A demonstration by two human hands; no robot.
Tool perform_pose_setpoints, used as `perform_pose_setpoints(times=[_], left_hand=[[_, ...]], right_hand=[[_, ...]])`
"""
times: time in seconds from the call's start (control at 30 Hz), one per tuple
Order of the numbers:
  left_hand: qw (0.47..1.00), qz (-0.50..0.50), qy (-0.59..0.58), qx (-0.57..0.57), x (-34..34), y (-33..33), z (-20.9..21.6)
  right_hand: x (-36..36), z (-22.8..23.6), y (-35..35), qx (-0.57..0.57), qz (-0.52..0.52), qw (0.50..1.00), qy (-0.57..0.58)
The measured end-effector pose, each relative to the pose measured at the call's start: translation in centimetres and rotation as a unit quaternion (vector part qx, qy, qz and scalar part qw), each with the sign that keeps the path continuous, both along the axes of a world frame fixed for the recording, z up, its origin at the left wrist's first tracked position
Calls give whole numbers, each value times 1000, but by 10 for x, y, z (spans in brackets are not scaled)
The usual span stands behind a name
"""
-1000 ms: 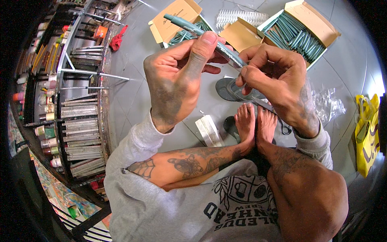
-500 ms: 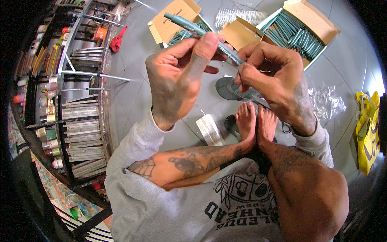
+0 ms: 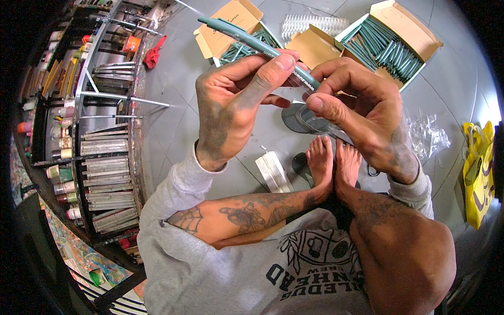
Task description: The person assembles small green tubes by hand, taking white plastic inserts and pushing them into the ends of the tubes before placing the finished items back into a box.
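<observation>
A dark green pen (image 3: 236, 35) with pale print along its barrel slants across the space between my hands. My left hand (image 3: 223, 110) is closed on its middle, thumb on top and fingers beneath. At the pen's lower right end, my right hand (image 3: 365, 102) pinches with thumb and forefinger. Something thin and clear shows beside the barrel there, too fine to make out. Beyond my hands lie two open cardboard boxes on the floor: the left box (image 3: 231, 18) and the right box (image 3: 422, 34), both holding many similar green pens.
A clear ribbed plastic tray (image 3: 310, 25) lies between the boxes. Crumpled clear plastic (image 3: 428, 137) and a yellow bag (image 3: 478, 178) are at right. A white block (image 3: 274, 172) and a grey sandal (image 3: 299, 118) lie near my feet. A shelf rack (image 3: 107, 163) lines the left.
The pen has shifted slightly left and turned in my fingers, so different print faces up. My right thumb and forefinger have opened a little around its end.
</observation>
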State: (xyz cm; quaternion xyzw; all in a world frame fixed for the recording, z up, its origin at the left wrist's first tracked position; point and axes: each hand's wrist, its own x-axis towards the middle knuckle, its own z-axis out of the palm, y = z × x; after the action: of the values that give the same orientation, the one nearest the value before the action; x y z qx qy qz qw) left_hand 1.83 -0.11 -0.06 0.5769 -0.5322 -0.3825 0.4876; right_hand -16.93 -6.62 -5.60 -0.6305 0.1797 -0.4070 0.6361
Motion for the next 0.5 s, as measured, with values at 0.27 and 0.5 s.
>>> perform_pose_setpoints(times=[0.27, 0.5], left_hand=[[999, 4, 30, 23, -2, 2, 5], [999, 14, 20, 24, 0, 1, 6]], right_hand=[[-3, -2, -1, 13, 15, 1000, -17], [-2, -2, 0, 34, 28, 999, -18]])
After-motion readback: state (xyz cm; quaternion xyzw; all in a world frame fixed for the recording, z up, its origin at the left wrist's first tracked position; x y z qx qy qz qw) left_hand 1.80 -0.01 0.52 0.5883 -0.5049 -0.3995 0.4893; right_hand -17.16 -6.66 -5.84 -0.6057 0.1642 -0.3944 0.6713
